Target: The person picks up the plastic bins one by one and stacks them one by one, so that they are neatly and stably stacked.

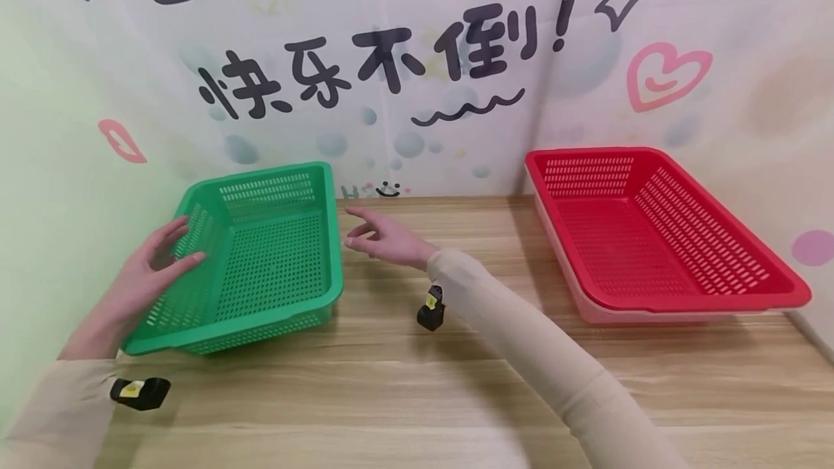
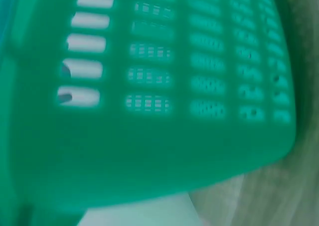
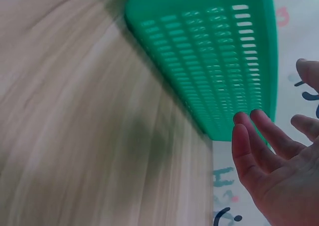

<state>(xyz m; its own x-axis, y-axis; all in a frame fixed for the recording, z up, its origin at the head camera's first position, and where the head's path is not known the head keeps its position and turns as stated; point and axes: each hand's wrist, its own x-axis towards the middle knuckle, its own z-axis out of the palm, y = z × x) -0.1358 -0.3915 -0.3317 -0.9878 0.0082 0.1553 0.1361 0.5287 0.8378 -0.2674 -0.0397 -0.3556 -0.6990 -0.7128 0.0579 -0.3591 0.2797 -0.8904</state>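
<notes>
the green basket (image 1: 274,252) and red basket (image 1: 651,237) look like smooth, slightly glossy perforated plastic; the table (image 1: 417,382) shows matt pale wood grain; the sleeves (image 1: 554,353) look like soft matt cloth

Left hand (image 1: 151,266) rests open against green basket (image 1: 260,259); right hand (image 1: 384,237) hovers open just beside it.

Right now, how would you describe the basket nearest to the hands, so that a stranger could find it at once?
Start from the wooden table that stands against the wall with the big black lettering. On its left part lies the green basket, between the left hand at its left rim and the open right hand beside its right rim. Unlike the wider red basket on the right, it is green.
</notes>
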